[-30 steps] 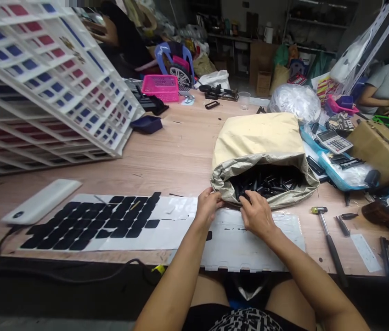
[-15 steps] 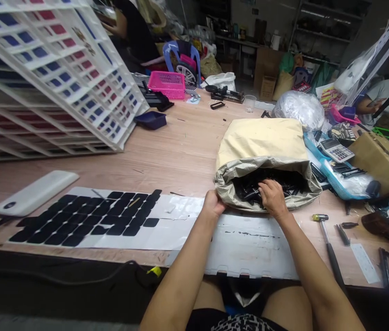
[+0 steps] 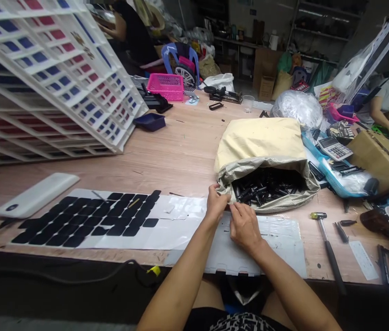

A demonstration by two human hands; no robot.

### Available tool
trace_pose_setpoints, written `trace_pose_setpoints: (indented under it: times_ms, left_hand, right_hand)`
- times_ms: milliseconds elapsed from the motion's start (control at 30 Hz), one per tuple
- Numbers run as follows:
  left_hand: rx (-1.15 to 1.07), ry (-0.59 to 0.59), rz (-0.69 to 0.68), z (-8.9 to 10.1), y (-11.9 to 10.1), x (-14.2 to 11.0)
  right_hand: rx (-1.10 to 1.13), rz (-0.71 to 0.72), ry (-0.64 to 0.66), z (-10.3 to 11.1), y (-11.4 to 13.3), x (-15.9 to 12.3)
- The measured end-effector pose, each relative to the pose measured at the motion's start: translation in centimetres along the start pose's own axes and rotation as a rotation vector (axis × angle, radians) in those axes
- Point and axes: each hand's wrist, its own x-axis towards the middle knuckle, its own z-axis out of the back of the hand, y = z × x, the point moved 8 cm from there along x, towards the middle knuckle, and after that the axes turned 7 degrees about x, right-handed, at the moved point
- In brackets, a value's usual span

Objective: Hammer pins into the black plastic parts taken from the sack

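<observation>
A cream-coloured sack [image 3: 259, 138] lies on the table with its mouth toward me, the rim rolled back. Inside it are many small black plastic parts [image 3: 266, 186]. My left hand [image 3: 217, 201] grips the left corner of the sack's rim. Close beside it, my right hand [image 3: 245, 225] pinches the lower edge of the rim, fingers bent. Under my hands lies a grey-white board [image 3: 259, 253]. To the left, a white sheet carries rows of black rounded-square pads [image 3: 111, 216].
At the left stand a tilted white plastic crate [image 3: 87, 78] and a white device [image 3: 36, 195] with a cable. On the right lie a hammer [image 3: 328, 248], a calculator [image 3: 335, 148], a lidded brown jar [image 3: 376, 223] and a cardboard box [image 3: 383, 161]. Another person [image 3: 387, 103] sits at far right.
My right hand has come out of the sack's mouth and moved left to its lower rim. My left hand still holds the left corner. The black parts show more fully.
</observation>
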Motion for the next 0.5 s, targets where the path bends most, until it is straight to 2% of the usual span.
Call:
trace_pose_setpoints:
  times_ms: [100,200,267,333,400,433,500]
  left_hand:
    - [-0.239,0.015,0.113,-0.5,0.4,0.7]
    - [-0.405,0.130,0.165,-1.4,0.0,1.1]
    - [-0.396,0.141,0.198,-1.1,0.0,1.0]
    - [-0.313,0.099,0.221,-0.1,0.3,0.5]
    - [-0.179,0.025,0.152,1.3,-0.1,-0.5]
    - [-0.084,-0.042,0.061,2.2,-0.8,-1.2]
    - [0.140,-0.254,-0.216,4.2,-3.4,-3.2]
  right_hand:
    - [0.127,0.022,-0.028,0.2,-0.7,-0.8]
    - [0.204,0.053,-0.076,1.7,-1.4,-1.8]
    - [0.231,0.049,-0.121,3.1,-1.9,-2.8]
    - [0.239,0.023,-0.174,4.8,-2.5,-4.3]
    - [0.197,-0.014,-0.233,6.8,-3.5,-6.2]
    - [0.157,-0.039,-0.271,7.9,-4.1,-7.4]
    - [0.069,-0.068,-0.348,10.4,-5.5,-9.9]
